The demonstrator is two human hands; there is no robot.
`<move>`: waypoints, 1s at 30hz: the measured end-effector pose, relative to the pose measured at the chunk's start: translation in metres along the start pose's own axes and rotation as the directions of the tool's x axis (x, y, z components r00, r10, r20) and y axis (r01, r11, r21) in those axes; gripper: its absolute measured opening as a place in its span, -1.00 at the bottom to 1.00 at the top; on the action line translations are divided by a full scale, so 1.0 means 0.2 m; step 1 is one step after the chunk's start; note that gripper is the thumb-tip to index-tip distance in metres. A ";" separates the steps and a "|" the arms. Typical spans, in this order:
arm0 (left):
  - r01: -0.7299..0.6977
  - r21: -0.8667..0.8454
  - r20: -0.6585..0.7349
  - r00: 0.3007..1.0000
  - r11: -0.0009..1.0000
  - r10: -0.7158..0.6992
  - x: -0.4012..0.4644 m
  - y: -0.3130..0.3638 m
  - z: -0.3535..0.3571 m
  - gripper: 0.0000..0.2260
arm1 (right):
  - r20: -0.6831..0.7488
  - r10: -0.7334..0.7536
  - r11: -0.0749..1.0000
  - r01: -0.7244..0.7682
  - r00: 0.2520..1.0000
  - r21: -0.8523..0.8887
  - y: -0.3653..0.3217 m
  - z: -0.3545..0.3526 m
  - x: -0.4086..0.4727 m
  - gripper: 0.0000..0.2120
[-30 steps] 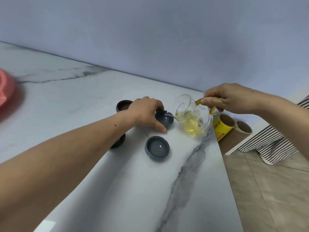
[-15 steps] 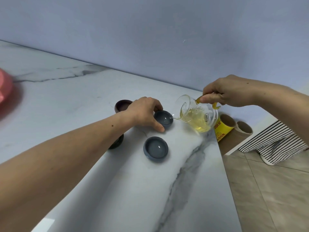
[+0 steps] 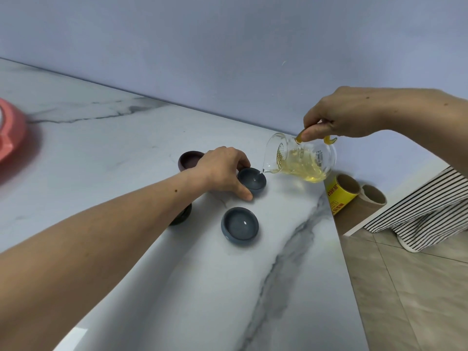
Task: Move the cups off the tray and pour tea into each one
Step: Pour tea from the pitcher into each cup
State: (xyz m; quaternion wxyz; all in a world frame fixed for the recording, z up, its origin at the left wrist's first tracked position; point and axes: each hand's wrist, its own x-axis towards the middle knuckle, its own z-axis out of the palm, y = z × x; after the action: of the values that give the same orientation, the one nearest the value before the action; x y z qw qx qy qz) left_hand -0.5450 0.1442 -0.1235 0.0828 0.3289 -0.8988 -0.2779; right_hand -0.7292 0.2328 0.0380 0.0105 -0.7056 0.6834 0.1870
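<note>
My right hand [image 3: 339,117] grips the yellow handle of a glass pitcher [image 3: 304,160] holding pale yellow tea. The pitcher is tipped left, its spout over a blue-grey cup [image 3: 253,181], and a thin stream runs into that cup. My left hand [image 3: 222,171] holds this cup by its rim on the marble table [image 3: 126,153]. A second blue-grey cup [image 3: 240,226] stands nearer me and holds liquid. A brown cup [image 3: 188,160] sits behind my left hand. A dark cup [image 3: 181,216] is mostly hidden under my left forearm.
A pink tray [image 3: 11,138] lies at the table's far left edge. The table's right edge drops to a tiled floor [image 3: 405,287]. Beyond it stand a yellow-labelled cardboard tube [image 3: 342,196], a second tube [image 3: 374,196] and striped cloth [image 3: 420,206].
My right hand has lifted and tipped the pitcher further left, bringing the spout over the far blue-grey cup. My left hand has stayed on that cup.
</note>
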 end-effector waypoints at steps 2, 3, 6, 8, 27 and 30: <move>-0.004 0.013 -0.005 1.000 1.000 0.004 0.00 0.00 0.00 -0.33 | 0.007 -0.012 1.000 0.012 1.000 -0.019 -0.01 -0.02 0.01 -0.67; -0.007 0.020 -0.006 1.000 1.000 0.007 0.00 0.00 0.00 -0.33 | 0.009 -0.014 1.000 0.014 1.000 -0.027 -0.02 -0.02 0.01 -0.69; -0.012 0.030 -0.008 1.000 0.999 0.012 0.00 0.00 0.00 -0.33 | 0.009 -0.018 0.998 0.019 1.000 -0.058 -0.02 -0.04 0.01 -0.75; -0.011 0.032 -0.008 1.000 0.999 0.012 0.00 0.00 0.00 -0.33 | 0.013 -0.026 0.997 0.027 1.000 -0.069 -0.02 -0.04 0.02 -0.77; -0.015 0.049 0.003 1.000 0.999 0.015 0.00 0.00 0.00 -0.33 | -0.011 -0.019 0.995 0.018 1.000 -0.100 -0.03 -0.09 0.01 -0.74; -0.016 0.046 0.003 1.000 0.999 0.016 0.00 0.00 0.00 -0.33 | -0.008 -0.019 0.995 0.018 1.000 -0.097 -0.03 -0.09 0.01 -0.74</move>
State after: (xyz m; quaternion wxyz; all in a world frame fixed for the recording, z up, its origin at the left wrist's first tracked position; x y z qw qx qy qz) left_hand -0.5456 0.1438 -0.1235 0.0761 0.3231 -0.9076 -0.2569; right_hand -0.7181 0.2268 0.0526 -0.0250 -0.7125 0.6670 0.2165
